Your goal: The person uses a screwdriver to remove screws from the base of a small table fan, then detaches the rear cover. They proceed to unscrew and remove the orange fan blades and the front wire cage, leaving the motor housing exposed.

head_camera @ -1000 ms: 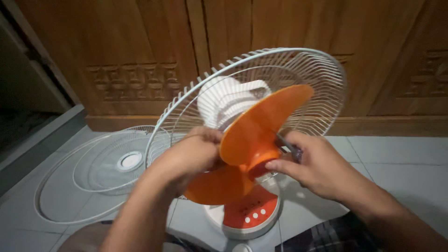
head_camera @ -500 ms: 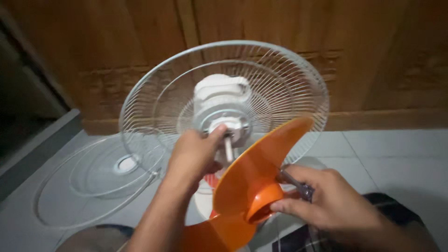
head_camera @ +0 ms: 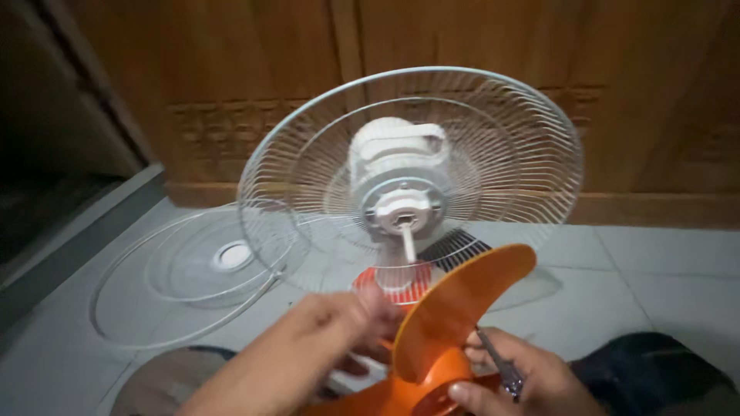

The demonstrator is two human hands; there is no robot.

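An orange fan blade [head_camera: 451, 323] is off the fan and sits low in front of me. My right hand [head_camera: 516, 381] grips its hub from below and also holds a thin screwdriver [head_camera: 499, 368]. My left hand [head_camera: 316, 347] touches the blade's left side, fingers curled near the hub. Behind stands a white table fan with its rear wire guard [head_camera: 532, 146] in place, the motor housing [head_camera: 397, 158] and the bare metal shaft [head_camera: 407, 243] exposed. The fan's orange and white base [head_camera: 385, 285] shows just under the shaft.
The front wire guard [head_camera: 193, 270] lies flat on the grey tiled floor at the left. Carved wooden doors [head_camera: 254, 92] stand behind the fan. A dark doorway with a raised sill [head_camera: 69, 223] is at the far left. My knee in dark cloth [head_camera: 655, 370] is at the lower right.
The orange blade came forward off the shaft and dropped toward my lap. My left hand left the hub at the motor and came down to the blade. The shaft is now bare.
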